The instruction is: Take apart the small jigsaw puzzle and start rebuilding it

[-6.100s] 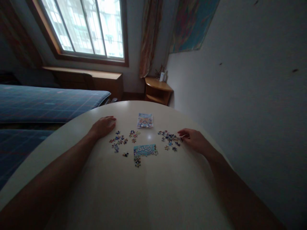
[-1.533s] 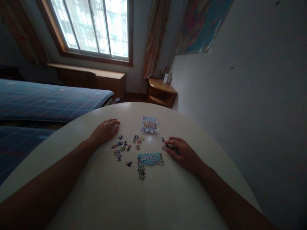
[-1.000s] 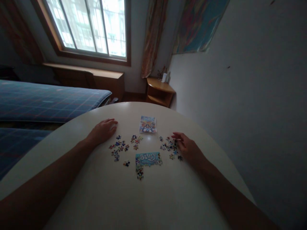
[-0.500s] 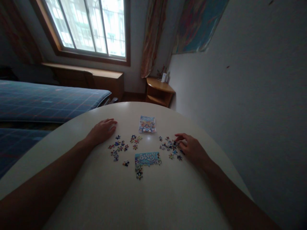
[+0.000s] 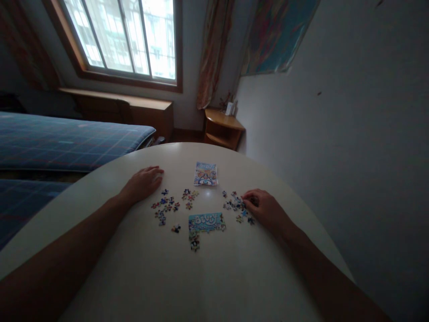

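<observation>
My left hand [image 5: 143,182] lies flat on the table with its fingers stretched out, holding nothing. Just in front of it is a loose cluster of jigsaw pieces [image 5: 164,201]. My right hand [image 5: 263,205] is at the right-hand pile of puzzle pieces [image 5: 234,203], thumb and forefinger pinched together at its right edge. What looks like a puzzle piece is between those fingertips, though it is mostly hidden. Between the hands lies a partly joined puzzle [image 5: 207,222], a light-blue lettered strip with a short column down its left side.
A small printed picture sheet or packet [image 5: 205,174] lies farther back on the round white table [image 5: 208,286]. A small group of pieces [image 5: 189,197] and a single piece [image 5: 176,228] lie near the joined part. Beyond are a plaid mattress [image 5: 73,138] and a wooden corner shelf [image 5: 224,118].
My right hand has shifted slightly left over the pile, and its fingers have drawn together into a pinch. The left hand and the joined puzzle stay where they were.
</observation>
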